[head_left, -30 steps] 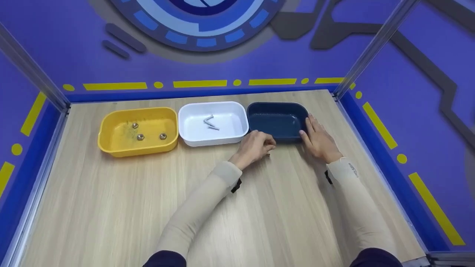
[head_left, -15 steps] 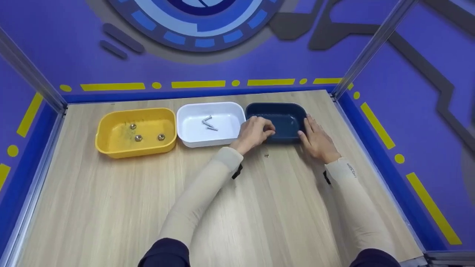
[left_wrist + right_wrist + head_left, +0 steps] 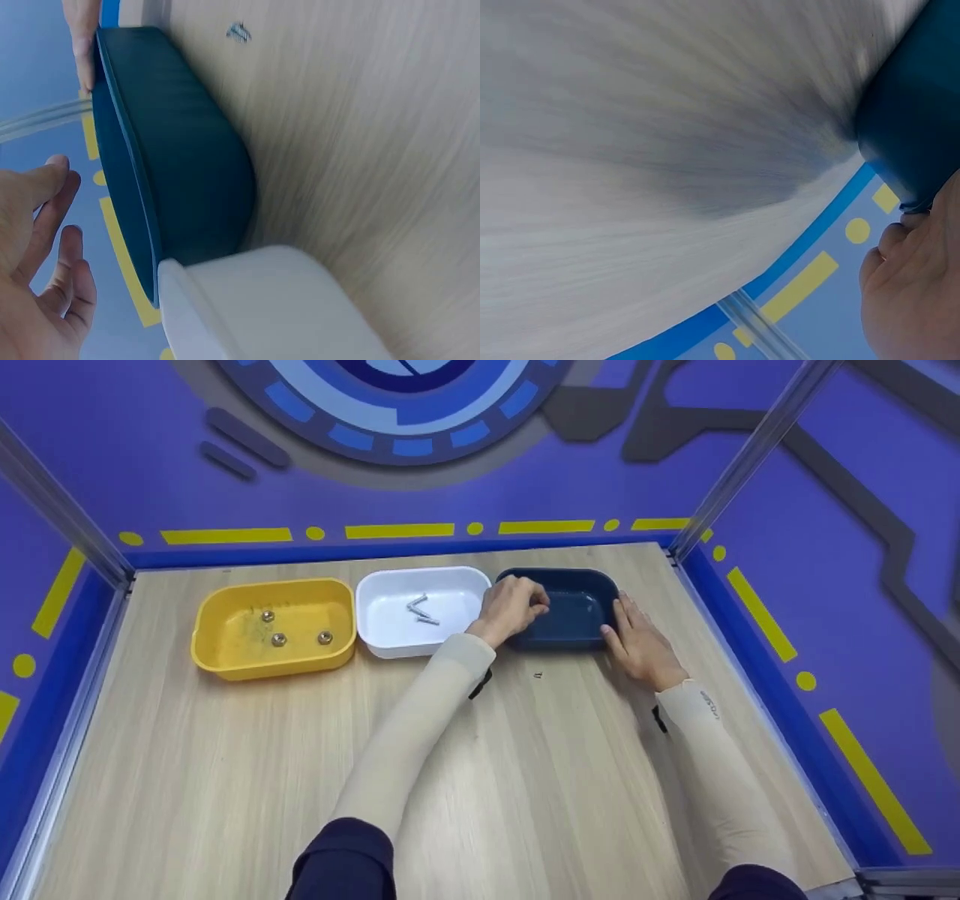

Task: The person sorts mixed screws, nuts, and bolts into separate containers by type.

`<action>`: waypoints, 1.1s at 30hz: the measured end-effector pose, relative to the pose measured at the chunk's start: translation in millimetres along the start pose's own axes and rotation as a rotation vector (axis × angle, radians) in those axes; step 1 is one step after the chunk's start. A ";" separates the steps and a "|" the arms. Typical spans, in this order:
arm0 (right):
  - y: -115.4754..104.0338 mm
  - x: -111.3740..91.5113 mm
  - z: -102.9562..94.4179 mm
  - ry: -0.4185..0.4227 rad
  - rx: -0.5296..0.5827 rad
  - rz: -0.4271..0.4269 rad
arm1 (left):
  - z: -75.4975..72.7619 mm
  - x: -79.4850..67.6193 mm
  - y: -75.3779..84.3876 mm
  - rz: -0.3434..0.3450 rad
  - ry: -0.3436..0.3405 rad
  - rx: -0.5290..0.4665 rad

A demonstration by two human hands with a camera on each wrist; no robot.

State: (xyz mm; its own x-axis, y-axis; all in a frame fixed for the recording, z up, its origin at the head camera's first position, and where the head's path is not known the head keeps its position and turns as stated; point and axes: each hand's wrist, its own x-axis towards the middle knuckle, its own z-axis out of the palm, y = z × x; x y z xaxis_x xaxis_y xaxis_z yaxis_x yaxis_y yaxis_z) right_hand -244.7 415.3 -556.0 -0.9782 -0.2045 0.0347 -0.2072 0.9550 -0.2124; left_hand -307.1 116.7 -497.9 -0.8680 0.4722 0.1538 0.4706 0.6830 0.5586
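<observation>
Tray (image 3: 561, 643), dark, smooth, round-cornered, left hand (image 3: 511, 606) above, grip seemingly slack, right hand (image 3: 643, 646) straight-fingered against it

- Dark blue bin (image 3: 559, 646): rounded corners, glossy inside, standing upright on its base; its right end touches the straight fingers of the right hand (image 3: 643, 649), and its left end lies beneath the left hand (image 3: 514, 606).
- Small silvery metal hardware (image 3: 538, 675): threaded-looking, too small to count; lying flat on the tabletop, nearer the person than the left hand, well left of the right hand.
</observation>
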 end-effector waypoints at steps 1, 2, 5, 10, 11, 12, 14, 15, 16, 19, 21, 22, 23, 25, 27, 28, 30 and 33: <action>0.0 -0.4 0.2 -0.006 0.002 0.002 | -0.7 2.6 -0.8 -0.010 -0.004 0.005; 0.1 -0.7 0.4 -0.012 0.004 0.004 | -1.5 5.2 -1.6 -0.021 -0.006 0.010; 0.5 -1.6 0.3 -0.023 0.006 0.006 | -4.4 11.7 -3.1 -0.048 -0.003 0.009; 0.9 -2.3 -1.5 -0.016 0.003 0.000 | -8.7 16.9 -2.2 -0.048 0.018 -0.012; 1.0 -2.4 -2.0 -0.017 0.003 -0.001 | -9.0 16.9 -1.8 -0.046 0.020 -0.016; 1.1 -2.4 -2.3 -0.018 0.004 0.000 | -9.5 17.0 -1.3 -0.042 0.020 -0.019; 1.2 -2.3 -2.6 -0.023 0.008 0.003 | -9.8 17.1 -0.6 -0.036 0.024 -0.022; 1.4 -2.0 -2.7 -0.023 0.009 0.003 | -10.0 17.1 -0.5 -0.038 0.023 -0.023; 1.3 -1.5 -2.7 -0.024 0.012 0.004 | -10.2 17.2 -0.6 -0.042 0.024 -0.021; 0.7 0.0 -3.2 -0.017 0.014 -0.001 | -10.5 17.1 -1.4 -0.052 0.027 -0.007; -0.3 0.7 -3.7 -0.015 0.009 -0.002 | -10.7 16.8 -2.0 -0.059 0.028 0.002; -0.8 0.9 -3.9 -0.018 0.007 -0.001 | -10.8 16.6 -2.2 -0.060 0.031 0.003; -1.2 1.0 -3.9 -0.019 0.003 -0.001 | -10.7 16.2 -2.4 -0.060 0.034 0.001; -1.9 1.0 -3.9 -0.026 0.001 0.004 | -10.4 15.9 -2.9 -0.062 0.032 -0.003; -2.4 0.6 -3.9 -0.032 0.002 0.008 | -10.1 15.6 -3.0 -0.065 0.026 -0.007; -2.5 0.3 -3.9 -0.032 0.004 0.008 | -9.8 15.5 -3.1 -0.066 0.023 -0.010; -2.3 -0.3 -3.7 -0.030 0.010 0.007 | -9.2 15.1 -3.0 -0.065 0.019 -0.010; -1.2 -1.4 -3.2 -0.019 0.013 0.000 | -8.3 13.7 -2.4 -0.051 0.026 -0.014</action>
State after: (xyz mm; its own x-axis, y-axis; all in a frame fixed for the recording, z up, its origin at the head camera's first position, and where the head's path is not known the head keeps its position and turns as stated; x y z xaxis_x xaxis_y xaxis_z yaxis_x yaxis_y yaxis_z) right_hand -243.1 415.2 -552.7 -0.9778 -0.2090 0.0163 -0.2073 0.9519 -0.2256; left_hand -321.4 117.0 -490.3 -0.8947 0.4223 0.1457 0.4235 0.6982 0.5772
